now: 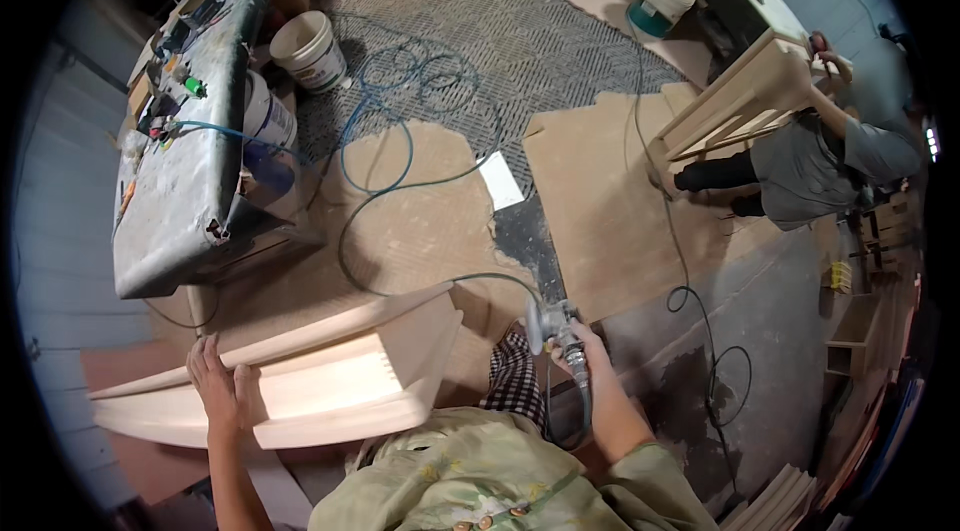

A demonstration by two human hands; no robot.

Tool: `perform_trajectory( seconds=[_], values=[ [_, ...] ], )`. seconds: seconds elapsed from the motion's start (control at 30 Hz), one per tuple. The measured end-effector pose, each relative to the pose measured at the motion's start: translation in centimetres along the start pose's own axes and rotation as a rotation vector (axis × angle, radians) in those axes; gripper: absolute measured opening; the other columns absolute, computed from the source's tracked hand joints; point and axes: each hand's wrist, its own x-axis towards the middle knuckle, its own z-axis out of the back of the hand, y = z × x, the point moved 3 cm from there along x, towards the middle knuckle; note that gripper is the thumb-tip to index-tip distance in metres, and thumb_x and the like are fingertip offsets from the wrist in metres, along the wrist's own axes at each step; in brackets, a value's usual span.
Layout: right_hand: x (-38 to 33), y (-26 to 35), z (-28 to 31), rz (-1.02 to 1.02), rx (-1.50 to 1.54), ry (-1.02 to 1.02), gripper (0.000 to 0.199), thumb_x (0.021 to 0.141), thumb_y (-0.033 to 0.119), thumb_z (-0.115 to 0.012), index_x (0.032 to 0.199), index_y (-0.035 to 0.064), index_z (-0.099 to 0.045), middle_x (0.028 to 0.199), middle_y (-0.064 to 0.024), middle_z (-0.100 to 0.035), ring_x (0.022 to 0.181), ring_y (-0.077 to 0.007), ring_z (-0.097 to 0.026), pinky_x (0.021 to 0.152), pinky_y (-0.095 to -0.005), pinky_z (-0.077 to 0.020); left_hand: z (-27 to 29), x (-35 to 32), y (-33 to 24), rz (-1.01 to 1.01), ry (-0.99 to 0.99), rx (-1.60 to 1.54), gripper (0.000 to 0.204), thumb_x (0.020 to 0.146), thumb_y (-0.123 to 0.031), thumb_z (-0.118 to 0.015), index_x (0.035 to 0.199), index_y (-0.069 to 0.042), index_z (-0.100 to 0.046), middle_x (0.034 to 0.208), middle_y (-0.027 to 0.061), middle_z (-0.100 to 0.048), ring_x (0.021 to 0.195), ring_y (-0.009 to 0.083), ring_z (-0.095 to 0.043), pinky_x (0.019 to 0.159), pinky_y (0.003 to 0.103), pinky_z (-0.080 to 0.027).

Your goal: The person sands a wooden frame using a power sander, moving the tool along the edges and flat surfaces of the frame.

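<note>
Dusty workshop floor [600, 201]. Our left hand [222, 393], fingers spread, steadies the stiff, bulky wooden piece [300, 371]; our right hand [590, 356], at 3 o'clock from it, has its fingers wrapped round the air sander [556, 323].

At your 11 o'clock, a cluttered tabletop [180, 181] stands beside a white bucket [310, 51]. Blue hose [400, 111] coils at 12 o'clock. At 2 o'clock, another person [830, 161] crouches against a wooden cabinet [740, 101].

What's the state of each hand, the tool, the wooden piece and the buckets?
left hand: flat on the wooden piece, not gripping
right hand: closed around the air sander
air sander: lifted off the wood, hose attached
wooden piece: bare, unfinished
white bucket: upright, open
</note>
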Motion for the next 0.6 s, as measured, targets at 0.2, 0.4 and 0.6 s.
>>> perform_trajectory(
  seconds=[0.2,0.4,0.6],
  values=[
    [2.2,3.5,3.7,-0.047,-0.004,-0.091,0.007,0.085,0.006,-0.055,0.089,0.0006,-0.054,0.072,-0.0047,-0.056,0.049,-0.0100,-0.047,0.043,-0.0223,-0.0375,0.0,-0.4,-0.3,0.049,0.018,0.027,0.064,0.089,-0.043,-0.045,0.135,0.001,-0.036,0.130,0.0272,-0.040,0.124,0.0429,-0.034,0.106,0.052,-0.023],
    [5.3,11.0,-1.3,0.055,-0.129,-0.145,0.018,0.082,-0.001,-0.047,0.068,0.0103,-0.043,0.054,0.0042,-0.038,0.042,-0.0064,-0.035,0.038,-0.0223,-0.0270,-0.1,-0.1,-0.9,0.060,-0.031,0.009,0.058,0.082,-0.033,-0.053,0.127,0.001,-0.041,0.127,0.0253,-0.042,0.122,0.0426,-0.035,0.106,0.051,-0.024],
    [5.3,15.3,-3.3,0.276,0.064,-0.074,0.030,0.088,0.000,-0.045,0.063,0.0126,-0.037,0.052,0.0041,-0.034,0.042,-0.0061,-0.031,0.039,-0.0216,-0.0287,1.0,-0.3,-1.7,-0.024,-0.075,-0.047,0.062,0.078,-0.055,-0.059,0.103,0.000,-0.049,0.110,0.0203,-0.047,0.115,0.0395,-0.039,0.100,0.050,-0.027]
  ],
)
